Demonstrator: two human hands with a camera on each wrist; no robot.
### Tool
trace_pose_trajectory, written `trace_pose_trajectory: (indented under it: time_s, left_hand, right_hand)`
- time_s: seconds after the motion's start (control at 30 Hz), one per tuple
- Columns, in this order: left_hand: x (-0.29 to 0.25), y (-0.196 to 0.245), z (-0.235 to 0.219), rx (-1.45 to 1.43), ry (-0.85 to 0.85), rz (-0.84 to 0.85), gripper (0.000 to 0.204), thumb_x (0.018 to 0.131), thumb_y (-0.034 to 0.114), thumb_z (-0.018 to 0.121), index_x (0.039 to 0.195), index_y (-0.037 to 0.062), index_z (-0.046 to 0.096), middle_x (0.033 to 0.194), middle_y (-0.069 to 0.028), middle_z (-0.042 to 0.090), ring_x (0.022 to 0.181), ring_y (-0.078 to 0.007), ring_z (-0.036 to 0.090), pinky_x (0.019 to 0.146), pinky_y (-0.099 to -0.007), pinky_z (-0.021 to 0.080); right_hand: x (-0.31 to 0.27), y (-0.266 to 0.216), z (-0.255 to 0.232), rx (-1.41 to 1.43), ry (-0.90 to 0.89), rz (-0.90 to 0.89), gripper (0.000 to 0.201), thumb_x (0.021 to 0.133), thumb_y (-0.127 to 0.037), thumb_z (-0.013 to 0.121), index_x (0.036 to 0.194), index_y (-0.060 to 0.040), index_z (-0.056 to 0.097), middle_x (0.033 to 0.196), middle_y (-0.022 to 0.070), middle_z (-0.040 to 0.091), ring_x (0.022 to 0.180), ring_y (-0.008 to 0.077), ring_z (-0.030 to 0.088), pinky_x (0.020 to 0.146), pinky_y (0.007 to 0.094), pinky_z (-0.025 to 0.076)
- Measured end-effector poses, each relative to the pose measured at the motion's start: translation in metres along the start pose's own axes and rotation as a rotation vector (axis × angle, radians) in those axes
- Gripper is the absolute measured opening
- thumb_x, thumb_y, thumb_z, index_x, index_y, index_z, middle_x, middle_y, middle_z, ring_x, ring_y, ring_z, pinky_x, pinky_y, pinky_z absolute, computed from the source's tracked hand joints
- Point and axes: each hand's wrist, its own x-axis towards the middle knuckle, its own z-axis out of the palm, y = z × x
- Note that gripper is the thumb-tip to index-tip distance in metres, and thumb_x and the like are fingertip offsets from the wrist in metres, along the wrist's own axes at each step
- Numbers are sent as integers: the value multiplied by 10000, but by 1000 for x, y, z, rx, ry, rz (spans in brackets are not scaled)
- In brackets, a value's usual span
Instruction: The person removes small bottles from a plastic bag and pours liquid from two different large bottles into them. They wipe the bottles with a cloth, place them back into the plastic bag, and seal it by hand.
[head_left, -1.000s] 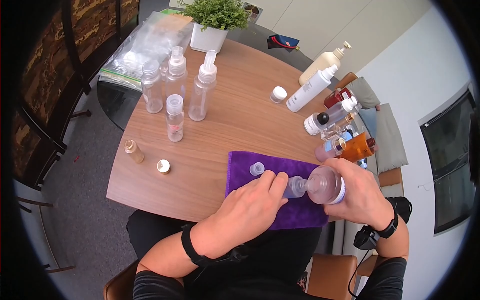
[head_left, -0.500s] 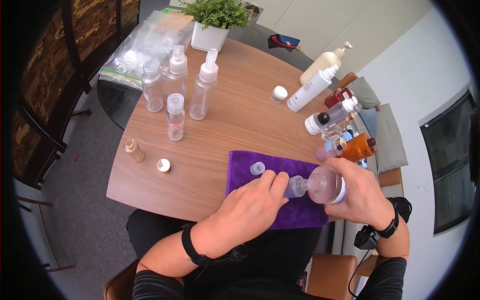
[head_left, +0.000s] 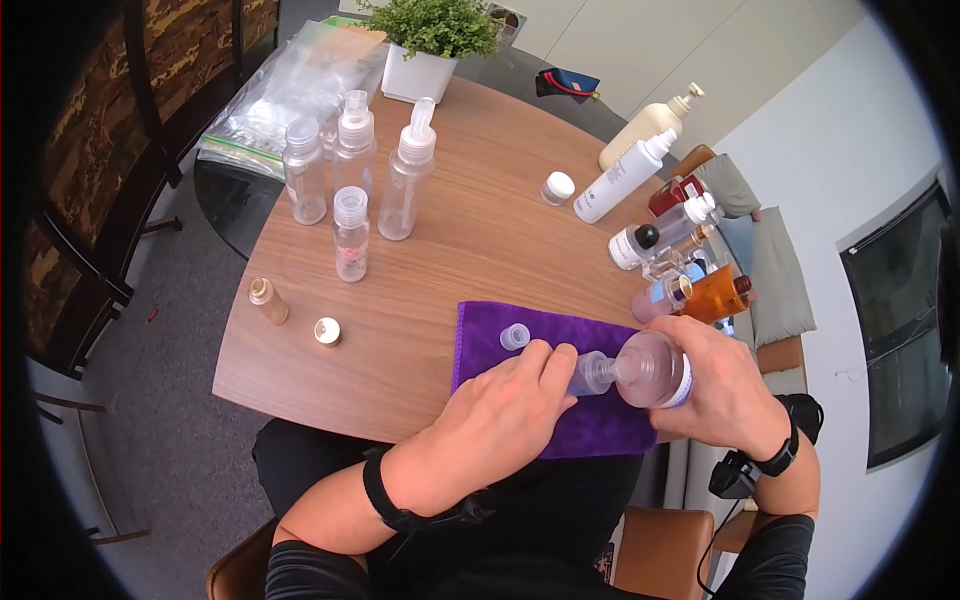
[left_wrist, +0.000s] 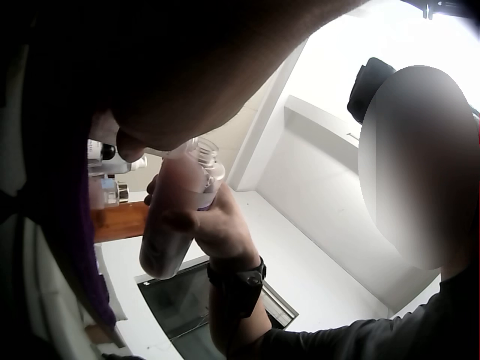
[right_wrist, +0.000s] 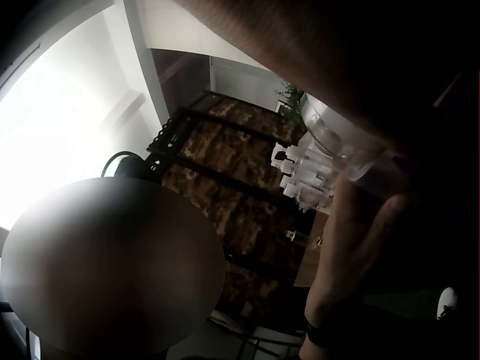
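Observation:
Over a purple towel (head_left: pixel 610 430), my left hand (head_left: pixel 500 405) holds a small clear bottle (head_left: pixel 592 373) lying toward the right, most of its body hidden behind the fingers. My right hand (head_left: pixel 725 385) grips a larger clear bottle (head_left: pixel 650 370) with pinkish liquid, tilted so that its narrow neck points left to the small bottle's mouth. In the left wrist view that larger bottle (left_wrist: pixel 161 247) slants, with the right hand's fingers wrapped round it. A small clear cap (head_left: pixel 515 337) lies on the towel beyond my left fingers.
Several empty clear bottles (head_left: pixel 400 195) stand at the back left, near a potted plant (head_left: pixel 425 75) and plastic bags (head_left: pixel 290 100). A small amber vial (head_left: pixel 267 300) and a gold-rimmed cap (head_left: pixel 327 332) are at the left edge. Several toiletry bottles (head_left: pixel 620 180) line the right edge, beside a small jar (head_left: pixel 557 189).

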Motion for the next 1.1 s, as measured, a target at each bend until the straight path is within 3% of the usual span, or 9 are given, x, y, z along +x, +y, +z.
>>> trace_pose_trajectory:
  time_s: [1.1]
  left_hand:
    - [0,0,0,1,-1,-2,484,945,139,806,1319,-6,535,1073,-185,634,923,-398,712,776,-469,589]
  right_hand:
    - [0,-1,-1,-4,-16,14,700,650,-129,883,1296,-66,621,1145,168,724,1076,419,716,908,493,589]
